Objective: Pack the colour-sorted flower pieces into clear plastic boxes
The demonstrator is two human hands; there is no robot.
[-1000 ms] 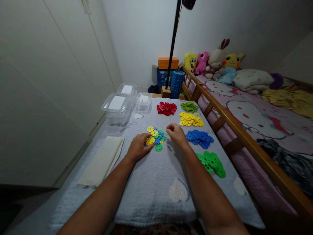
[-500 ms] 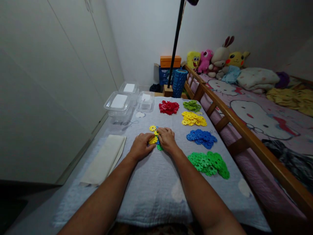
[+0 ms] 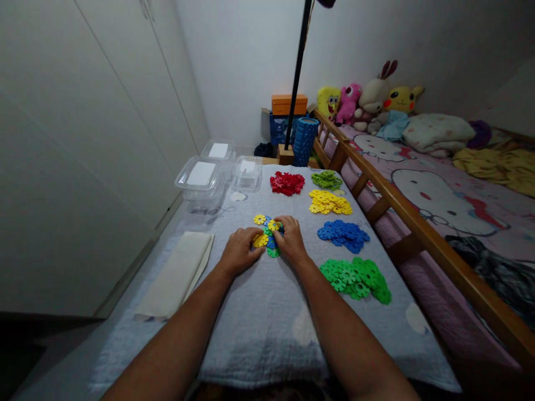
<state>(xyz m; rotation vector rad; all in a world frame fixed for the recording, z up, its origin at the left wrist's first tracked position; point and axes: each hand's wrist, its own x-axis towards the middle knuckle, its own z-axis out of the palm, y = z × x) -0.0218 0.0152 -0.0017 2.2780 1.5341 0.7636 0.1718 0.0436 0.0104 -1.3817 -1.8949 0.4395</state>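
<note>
Between my hands, at the middle of the cloth-covered table, lies a cluster of joined snowflake discs (image 3: pixel 271 243) in yellow, blue and green. My left hand (image 3: pixel 242 249) is closed around its left side, with thumb and fingers on the yellow discs (image 3: pixel 260 240). On the other side my right hand (image 3: pixel 290 238) pinches a yellow disc (image 3: pixel 273 225) at the cluster's upper right. Another yellow disc (image 3: pixel 259 219) shows at the far left of the cluster. Parts of the discs are hidden behind my fingers.
Piles of red (image 3: pixel 287 182), light green (image 3: pixel 326 180), yellow (image 3: pixel 330 202), blue (image 3: pixel 343 236) and green discs (image 3: pixel 355 278) lie beyond and to the right. Clear lidded boxes (image 3: pixel 200 181) stand back left, near a folded cream cloth (image 3: pixel 178 274). A wooden bed rail (image 3: pixel 388 200) borders the right.
My right hand has shifted slightly right, uncovering more of the cluster and the yellow disc at its fingertips. My left hand stays nearly in place.
</note>
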